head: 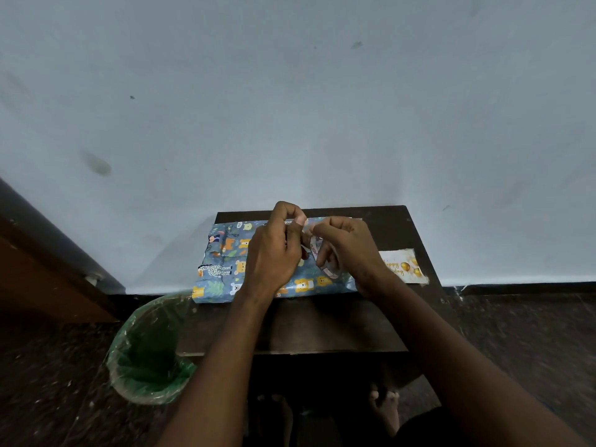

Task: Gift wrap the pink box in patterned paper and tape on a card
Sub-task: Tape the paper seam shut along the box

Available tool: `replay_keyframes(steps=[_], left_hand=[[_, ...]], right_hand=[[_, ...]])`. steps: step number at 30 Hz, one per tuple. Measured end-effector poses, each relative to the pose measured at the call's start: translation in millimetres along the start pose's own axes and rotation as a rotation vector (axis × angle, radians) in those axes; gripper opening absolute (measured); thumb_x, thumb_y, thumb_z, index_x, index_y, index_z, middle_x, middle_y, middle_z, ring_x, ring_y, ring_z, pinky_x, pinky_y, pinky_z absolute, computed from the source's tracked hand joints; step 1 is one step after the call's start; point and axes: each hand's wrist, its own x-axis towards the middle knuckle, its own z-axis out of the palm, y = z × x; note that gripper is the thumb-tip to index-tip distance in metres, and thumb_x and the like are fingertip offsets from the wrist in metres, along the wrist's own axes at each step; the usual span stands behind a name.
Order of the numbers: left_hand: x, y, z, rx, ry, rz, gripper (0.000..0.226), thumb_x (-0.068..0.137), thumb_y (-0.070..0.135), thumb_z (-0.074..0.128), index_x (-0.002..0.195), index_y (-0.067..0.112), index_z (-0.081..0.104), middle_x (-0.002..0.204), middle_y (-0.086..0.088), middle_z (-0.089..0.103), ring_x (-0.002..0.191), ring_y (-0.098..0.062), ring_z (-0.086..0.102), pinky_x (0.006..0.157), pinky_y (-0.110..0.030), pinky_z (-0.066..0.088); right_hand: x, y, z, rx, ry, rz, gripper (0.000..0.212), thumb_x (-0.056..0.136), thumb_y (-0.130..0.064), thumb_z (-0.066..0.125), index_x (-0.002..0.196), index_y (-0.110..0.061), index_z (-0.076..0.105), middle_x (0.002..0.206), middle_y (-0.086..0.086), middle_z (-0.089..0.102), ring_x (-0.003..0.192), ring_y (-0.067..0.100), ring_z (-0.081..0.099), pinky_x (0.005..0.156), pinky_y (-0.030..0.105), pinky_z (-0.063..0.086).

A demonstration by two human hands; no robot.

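— Hands first: what are they doing?

— Both are raised over the parcel at the middle of the view. The right hand (346, 250) has its fingers curled round a roll of tape (324, 258), gripping it. The left hand (277, 246), at nine o'clock of the right, has thumb and fingertips pinched together at the roll's upper edge; whether a tape end sits between them I cannot tell.

— And the box?

— Wrapped parcel (225, 266), covered in blue paper printed with bears, a leopard and leaves, lies flat on the dark wooden desk (322, 324), toward its far edge by the pale wall (290, 108). No pink shows through the paper.

— The card?

— Birthday card (403, 266), white with gold balloons, lies on the desk at three o'clock of the parcel, just beside it, apart from both hands.

— Anything else?

— Bin lined with a green bag (148, 346) stands on the floor at seven o'clock of the parcel, against the desk's left corner.
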Motion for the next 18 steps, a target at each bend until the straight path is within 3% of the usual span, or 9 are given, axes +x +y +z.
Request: replay_keyframes(steps=[4, 7, 10, 13, 16, 18], left_hand=[[-0.9, 1.8, 1.3, 0.023, 0.015, 0.044, 0.008, 0.114, 0.027, 0.046, 0.111, 0.026, 0.053, 0.077, 0.005, 0.071, 0.062, -0.013, 0.065, 0.056, -0.043, 0.051], [-2.4, 3.5, 2.3, 0.096, 0.082, 0.045, 0.008, 0.113, 0.026, 0.046, 0.111, 0.024, 0.053, 0.076, 0.009, 0.066, 0.059, -0.011, 0.060, 0.053, -0.038, 0.045], [-1.1, 3.9, 4.3, 0.060, 0.137, 0.004, 0.011, 0.112, 0.029, 0.044, 0.110, 0.025, 0.053, 0.080, 0.008, 0.070, 0.064, -0.013, 0.069, 0.058, -0.045, 0.053], [2.9, 5.7, 3.2, -0.082, 0.094, -0.069, 0.012, 0.113, 0.034, 0.047, 0.106, 0.028, 0.055, 0.086, 0.008, 0.074, 0.068, -0.015, 0.074, 0.063, -0.046, 0.058], [4.5, 7.2, -1.6, -0.202, 0.051, -0.129, 0.011, 0.111, 0.027, 0.055, 0.104, 0.022, 0.061, 0.090, 0.009, 0.077, 0.070, -0.014, 0.074, 0.064, -0.039, 0.057], [4.5, 7.6, -5.0, -0.252, 0.011, -0.133, 0.010, 0.111, 0.022, 0.055, 0.106, 0.020, 0.064, 0.092, 0.006, 0.078, 0.069, -0.018, 0.076, 0.065, -0.043, 0.059]], right_hand=[[2.7, 0.7, -1.8, 0.120, -0.056, 0.096, 0.026, 0.098, -0.012, 0.060, 0.092, 0.011, 0.070, 0.075, 0.025, 0.073, 0.050, 0.021, 0.057, 0.045, 0.023, 0.041], [3.8, 3.3, -0.6, 0.136, -0.068, 0.093, 0.024, 0.097, -0.016, 0.068, 0.093, 0.007, 0.073, 0.079, 0.024, 0.074, 0.056, 0.023, 0.061, 0.052, 0.028, 0.048], [1.6, 5.6, 1.6, 0.035, -0.041, 0.076, 0.034, 0.095, -0.031, 0.075, 0.085, 0.001, 0.074, 0.075, 0.018, 0.076, 0.060, 0.027, 0.070, 0.062, 0.035, 0.059], [-0.4, 5.7, 2.0, 0.048, -0.045, 0.100, 0.042, 0.097, -0.043, 0.072, 0.086, -0.002, 0.075, 0.077, 0.018, 0.077, 0.068, 0.034, 0.075, 0.058, 0.033, 0.058], [-0.1, 5.0, 0.0, 0.087, -0.033, 0.069, 0.030, 0.101, -0.025, 0.067, 0.089, 0.001, 0.076, 0.079, 0.019, 0.077, 0.072, 0.039, 0.076, 0.070, 0.042, 0.064], [0.0, 5.0, -1.2, 0.083, 0.015, 0.025, 0.025, 0.098, -0.017, 0.069, 0.086, 0.004, 0.074, 0.076, 0.019, 0.076, 0.065, 0.035, 0.074, 0.067, 0.040, 0.063]])
